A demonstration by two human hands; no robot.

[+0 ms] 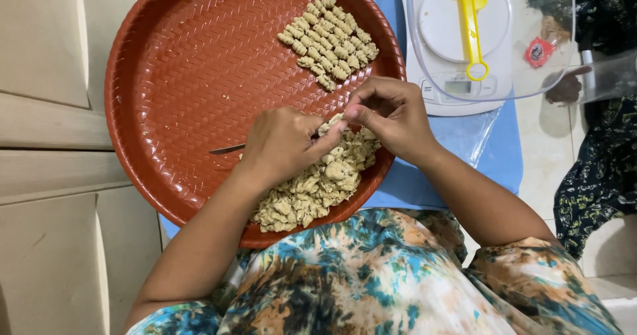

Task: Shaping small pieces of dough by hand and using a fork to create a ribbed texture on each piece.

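Note:
A round reddish-brown woven-pattern tray (pixel 179 69) lies on my lap. My left hand (pixel 282 142) grips a thin metal knife (pixel 227 149) whose tip pokes out to the left. My right hand (pixel 388 112) pinches a small piece of beige dough (pixel 330 124) against the left fingers. Below both hands sits a heap of rough dough lumps (pixel 315 189) at the tray's near edge. Several shaped, ridged dough pieces (pixel 328 43) are lined up in rows at the tray's far right.
A white kitchen scale (pixel 458 86) stands on a blue mat (pixel 411 189) beyond the tray, with a clear bowl (pixel 524 76) holding a yellow spatula (pixel 470 16) on it. Another person in dark patterned cloth (pixel 594 175) sits at the right. Beige cabinet doors (pixel 46 142) fill the left.

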